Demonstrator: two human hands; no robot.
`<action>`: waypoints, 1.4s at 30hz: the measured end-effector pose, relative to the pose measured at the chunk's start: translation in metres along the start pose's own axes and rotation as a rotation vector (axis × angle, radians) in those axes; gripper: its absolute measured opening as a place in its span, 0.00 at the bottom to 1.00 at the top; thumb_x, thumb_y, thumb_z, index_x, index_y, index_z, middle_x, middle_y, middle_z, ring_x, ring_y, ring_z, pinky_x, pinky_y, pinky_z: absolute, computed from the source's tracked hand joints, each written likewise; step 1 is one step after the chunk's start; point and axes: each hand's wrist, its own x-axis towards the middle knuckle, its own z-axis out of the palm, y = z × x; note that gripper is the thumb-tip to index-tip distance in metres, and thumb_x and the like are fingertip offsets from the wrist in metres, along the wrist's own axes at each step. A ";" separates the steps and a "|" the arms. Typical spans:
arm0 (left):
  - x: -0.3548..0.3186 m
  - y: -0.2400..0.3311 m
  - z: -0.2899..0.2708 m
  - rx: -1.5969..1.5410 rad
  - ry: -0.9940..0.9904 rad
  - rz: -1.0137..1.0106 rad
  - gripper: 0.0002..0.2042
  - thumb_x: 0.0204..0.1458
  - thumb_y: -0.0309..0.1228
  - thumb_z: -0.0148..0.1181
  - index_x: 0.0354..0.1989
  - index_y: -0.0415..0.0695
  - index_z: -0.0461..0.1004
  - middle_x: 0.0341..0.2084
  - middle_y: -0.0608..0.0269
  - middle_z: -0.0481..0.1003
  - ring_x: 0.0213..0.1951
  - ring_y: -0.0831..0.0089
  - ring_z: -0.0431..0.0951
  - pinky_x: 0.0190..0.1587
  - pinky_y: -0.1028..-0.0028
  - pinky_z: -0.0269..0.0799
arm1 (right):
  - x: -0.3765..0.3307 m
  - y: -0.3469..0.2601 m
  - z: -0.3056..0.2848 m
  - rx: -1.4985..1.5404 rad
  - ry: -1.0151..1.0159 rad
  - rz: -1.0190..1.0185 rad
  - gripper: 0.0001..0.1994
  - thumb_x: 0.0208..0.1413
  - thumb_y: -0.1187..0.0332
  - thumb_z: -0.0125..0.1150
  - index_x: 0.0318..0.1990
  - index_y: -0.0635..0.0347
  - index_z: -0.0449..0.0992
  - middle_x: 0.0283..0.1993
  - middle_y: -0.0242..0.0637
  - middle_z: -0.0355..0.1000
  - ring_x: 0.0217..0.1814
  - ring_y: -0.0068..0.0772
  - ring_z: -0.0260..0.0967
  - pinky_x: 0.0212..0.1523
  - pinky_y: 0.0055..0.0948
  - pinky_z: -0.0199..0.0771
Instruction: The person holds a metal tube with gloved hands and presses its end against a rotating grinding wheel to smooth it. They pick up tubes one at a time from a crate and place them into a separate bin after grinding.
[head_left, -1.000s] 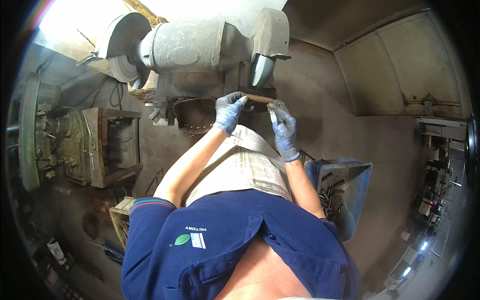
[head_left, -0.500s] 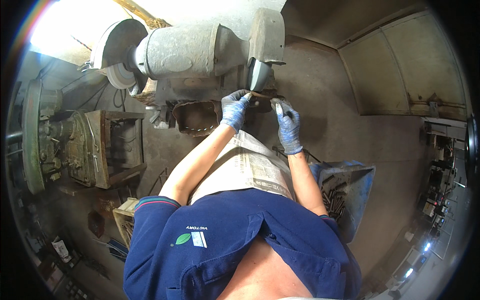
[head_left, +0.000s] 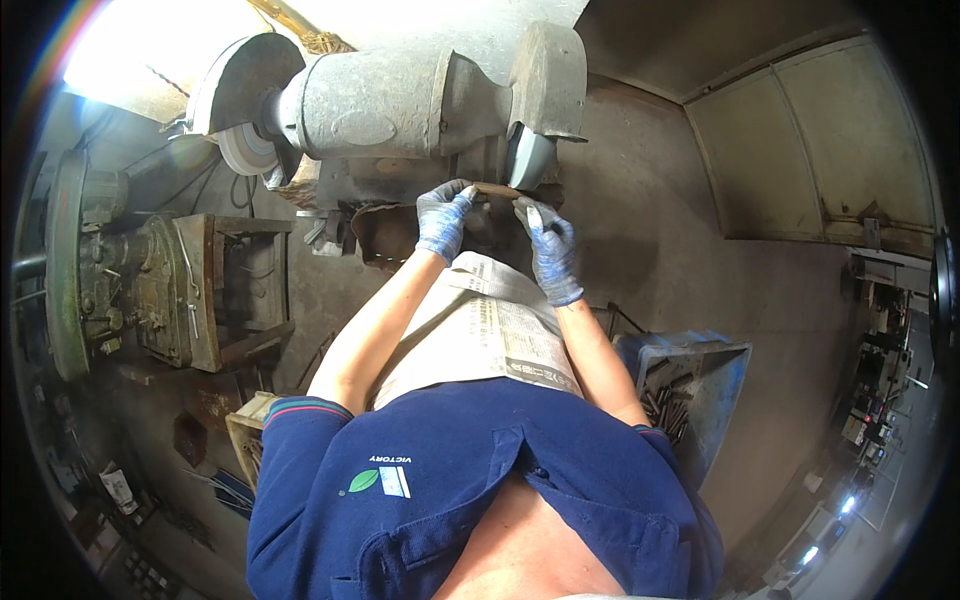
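Between my gloved hands I hold a slim brownish metal bar (head_left: 495,189) level by its two ends. My left hand (head_left: 443,215) pinches its left end, and my right hand (head_left: 549,245) closes on the right end. The bar lies just below the right grinding wheel (head_left: 532,160) of a grey bench grinder (head_left: 375,105); its right part appears to touch the wheel's lower edge. Both gloves are blue and white with dark grey fingertips. A metal guard (head_left: 550,80) covers the top of that wheel.
A white wheel (head_left: 247,150) sits at the grinder's left end. Below the grinder is a rusty open tray (head_left: 385,237). To the right of my lap, a blue bin (head_left: 715,390) holds several metal bars. An old green machine (head_left: 150,290) stands left, and a metal cabinet (head_left: 800,150) far right.
Both hands have shifted left together with the bar, its right part now beneath the wheel instead of its left part. The view has shifted slightly.
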 end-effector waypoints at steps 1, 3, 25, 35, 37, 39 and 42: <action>0.000 -0.001 0.002 0.021 -0.019 0.007 0.03 0.52 0.20 0.55 0.32 0.36 0.74 0.25 0.60 0.76 0.24 0.75 0.76 0.27 0.77 0.75 | 0.000 0.001 -0.006 -0.037 -0.008 0.017 0.12 0.57 0.68 0.54 0.44 0.66 0.75 0.43 0.39 0.74 0.46 0.30 0.70 0.52 0.29 0.67; -0.004 0.002 0.011 0.057 -0.046 -0.026 0.02 0.51 0.21 0.56 0.31 0.36 0.75 0.24 0.61 0.76 0.24 0.77 0.75 0.28 0.78 0.74 | 0.000 0.003 -0.018 -0.049 -0.013 0.021 0.14 0.58 0.66 0.54 0.45 0.69 0.73 0.45 0.42 0.73 0.48 0.33 0.70 0.55 0.31 0.67; 0.005 0.010 -0.001 0.082 -0.015 -0.076 0.04 0.53 0.24 0.54 0.32 0.38 0.74 0.22 0.61 0.76 0.20 0.75 0.75 0.20 0.75 0.72 | 0.006 0.009 -0.005 0.096 -0.047 0.129 0.17 0.58 0.64 0.53 0.46 0.72 0.72 0.46 0.47 0.72 0.50 0.37 0.69 0.56 0.34 0.67; -0.032 0.005 -0.032 0.059 -0.195 0.136 0.06 0.50 0.22 0.58 0.36 0.34 0.76 0.28 0.63 0.77 0.28 0.80 0.75 0.35 0.81 0.71 | -0.030 -0.015 -0.015 -0.101 -0.183 -0.217 0.17 0.57 0.66 0.55 0.47 0.73 0.72 0.55 0.46 0.65 0.57 0.37 0.63 0.61 0.34 0.62; -0.056 0.019 -0.027 -0.009 -0.241 0.087 0.06 0.50 0.22 0.59 0.36 0.34 0.75 0.29 0.63 0.77 0.29 0.80 0.75 0.36 0.80 0.72 | -0.044 -0.039 -0.016 -0.241 -0.194 -0.292 0.16 0.55 0.68 0.57 0.48 0.69 0.73 0.55 0.45 0.65 0.60 0.37 0.61 0.60 0.32 0.61; -0.072 0.032 -0.025 0.057 -0.270 0.123 0.08 0.50 0.22 0.60 0.38 0.34 0.75 0.29 0.62 0.77 0.31 0.80 0.76 0.36 0.79 0.73 | -0.056 -0.073 -0.010 -0.304 -0.223 -0.365 0.16 0.53 0.69 0.57 0.48 0.67 0.74 0.55 0.45 0.66 0.59 0.38 0.61 0.59 0.32 0.61; -0.083 0.038 -0.028 0.125 -0.295 0.159 0.08 0.49 0.22 0.60 0.38 0.34 0.75 0.29 0.62 0.77 0.31 0.80 0.76 0.36 0.79 0.73 | -0.066 -0.090 -0.007 -0.345 -0.214 -0.471 0.17 0.51 0.67 0.59 0.47 0.65 0.75 0.53 0.46 0.67 0.58 0.41 0.62 0.58 0.35 0.60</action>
